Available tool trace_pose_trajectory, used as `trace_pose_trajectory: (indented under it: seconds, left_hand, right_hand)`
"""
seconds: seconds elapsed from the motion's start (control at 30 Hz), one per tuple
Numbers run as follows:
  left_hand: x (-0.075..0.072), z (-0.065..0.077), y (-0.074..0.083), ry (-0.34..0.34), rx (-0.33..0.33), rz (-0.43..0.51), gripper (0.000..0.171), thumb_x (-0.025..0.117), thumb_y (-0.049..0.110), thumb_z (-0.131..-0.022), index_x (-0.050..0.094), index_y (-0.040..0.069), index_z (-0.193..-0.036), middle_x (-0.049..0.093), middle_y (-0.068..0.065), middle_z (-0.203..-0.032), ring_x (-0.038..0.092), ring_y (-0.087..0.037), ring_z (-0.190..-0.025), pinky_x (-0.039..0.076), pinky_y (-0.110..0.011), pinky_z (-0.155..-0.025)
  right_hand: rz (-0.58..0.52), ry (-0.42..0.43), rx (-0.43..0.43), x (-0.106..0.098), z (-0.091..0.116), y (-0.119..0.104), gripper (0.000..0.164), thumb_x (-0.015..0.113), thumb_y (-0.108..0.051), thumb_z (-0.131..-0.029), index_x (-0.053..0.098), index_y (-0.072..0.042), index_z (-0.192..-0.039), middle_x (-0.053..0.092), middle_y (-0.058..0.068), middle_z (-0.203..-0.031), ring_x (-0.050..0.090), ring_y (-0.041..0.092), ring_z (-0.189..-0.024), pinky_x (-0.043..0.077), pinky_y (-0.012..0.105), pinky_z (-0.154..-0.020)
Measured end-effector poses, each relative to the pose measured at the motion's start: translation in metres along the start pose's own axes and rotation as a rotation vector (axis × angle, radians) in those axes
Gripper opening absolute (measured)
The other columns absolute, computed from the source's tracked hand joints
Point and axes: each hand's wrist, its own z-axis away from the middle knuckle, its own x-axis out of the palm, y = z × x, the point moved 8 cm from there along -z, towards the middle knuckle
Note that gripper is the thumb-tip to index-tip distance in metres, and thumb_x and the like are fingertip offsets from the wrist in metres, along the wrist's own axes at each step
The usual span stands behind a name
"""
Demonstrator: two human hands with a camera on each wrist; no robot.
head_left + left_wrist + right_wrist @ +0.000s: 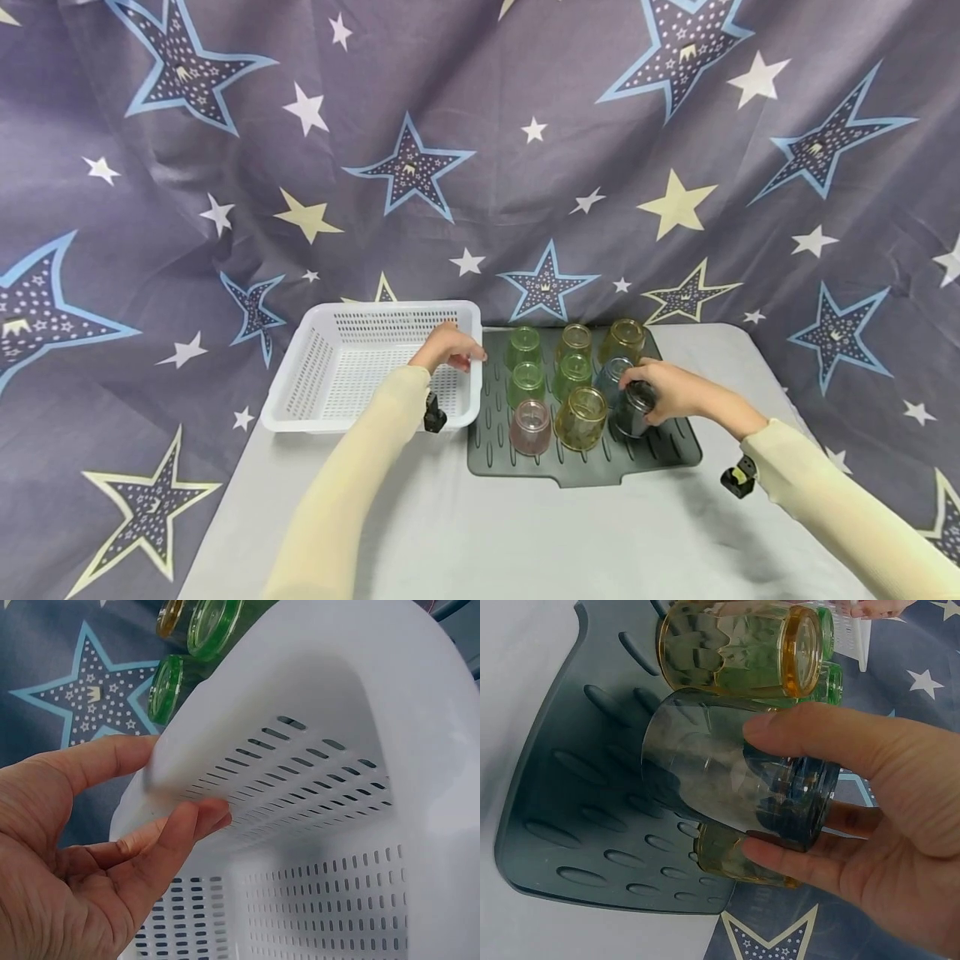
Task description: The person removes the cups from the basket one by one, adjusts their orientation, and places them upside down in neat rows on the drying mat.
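Note:
Around the upper end of a dark blue-grey glass [705,765] curl the thumb and fingers of my right hand [670,390], at the front right of the drying mat [517,467]. Behind that glass stands a blue glass [613,377], partly covered by the hand. My left hand [450,346] is at the right side of a white perforated basket [330,682]. In the left wrist view, one finger reaches behind the basket's rim while other fingertips lie inside its wall, so the hand pinches the edge. No glass shows in the basket.
Left of the held glass stand an amber glass [581,419] and a pink glass [531,428]. Several green glasses [527,383] and more amber ones [625,340] fill the rows behind. A starry curtain [495,167] hangs beyond the white table [510,542].

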Motion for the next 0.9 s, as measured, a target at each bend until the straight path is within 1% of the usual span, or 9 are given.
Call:
trace_pose_trajectory:
  seconds: [0.13,0.3,0.4,0.47,0.57,0.73,0.9]
  left_hand:
    - [-0.002,0.000,0.000,0.002,0.009,0.016,0.054,0.081,0.001,-0.075,0.053,-0.012,-0.120,0.060,-0.012,-0.091,0.066,-0.016,-0.057,0.063,-0.036,-0.081]
    - [-0.004,0.000,-0.001,0.008,0.009,0.023,0.052,0.082,0.002,-0.073,0.056,-0.010,-0.117,0.061,-0.012,-0.093,0.067,-0.016,-0.058,0.063,-0.037,-0.083]
    - [-0.004,0.000,-0.001,0.009,0.007,0.021,0.050,0.082,0.002,-0.074,0.056,-0.010,-0.115,0.063,-0.012,-0.093,0.068,-0.016,-0.058,0.063,-0.036,-0.081]
    - [-0.004,0.000,-0.002,0.010,0.004,0.027,0.048,0.082,0.002,-0.074,0.058,-0.010,-0.113,0.062,-0.012,-0.093,0.068,-0.017,-0.058,0.063,-0.034,-0.078]
    - [-0.004,0.001,-0.002,0.014,0.004,0.034,0.045,0.082,0.001,-0.072,0.059,-0.009,-0.110,0.060,-0.011,-0.090,0.068,-0.018,-0.059,0.064,-0.034,-0.076]
    - [-0.002,0.000,-0.003,0.014,0.013,0.045,0.041,0.082,0.001,-0.071,0.060,-0.007,-0.104,0.060,-0.010,-0.084,0.068,-0.018,-0.058,0.064,-0.036,-0.077]
    - [0.000,-0.002,-0.005,0.006,0.018,0.070,0.035,0.082,-0.001,-0.069,0.061,-0.006,-0.098,0.062,-0.009,-0.079,0.068,-0.018,-0.058,0.064,-0.035,-0.073]
  right_hand:
    - [0.001,-0.002,-0.002,0.001,-0.001,0.000,0.056,0.087,0.002,-0.065,0.069,-0.006,-0.118,0.064,0.014,-0.109,0.060,0.022,-0.091,0.055,0.038,-0.074]
    - [0.010,0.001,0.007,0.003,-0.002,0.001,0.057,0.088,0.000,-0.066,0.069,-0.006,-0.119,0.063,0.013,-0.108,0.059,0.020,-0.089,0.055,0.038,-0.073]
    - [0.019,0.009,0.015,0.006,-0.004,0.002,0.057,0.089,0.000,-0.066,0.069,-0.006,-0.119,0.063,0.012,-0.107,0.058,0.020,-0.089,0.056,0.039,-0.075]
    - [0.030,0.014,0.003,0.007,-0.004,0.001,0.057,0.090,-0.001,-0.065,0.069,-0.006,-0.119,0.063,0.012,-0.106,0.058,0.020,-0.087,0.056,0.039,-0.074]
    - [0.040,0.011,0.015,0.011,-0.005,0.003,0.056,0.090,-0.002,-0.067,0.069,-0.006,-0.119,0.063,0.014,-0.108,0.058,0.019,-0.088,0.055,0.039,-0.075]
    - [0.050,-0.010,0.030,0.018,-0.005,0.005,0.056,0.089,-0.004,-0.069,0.068,-0.004,-0.121,0.063,0.019,-0.116,0.062,0.025,-0.093,0.056,0.040,-0.076]
    - [0.069,-0.017,0.040,0.026,-0.006,0.007,0.058,0.088,-0.003,-0.067,0.068,-0.003,-0.122,0.062,0.022,-0.120,0.064,0.030,-0.099,0.057,0.042,-0.077]
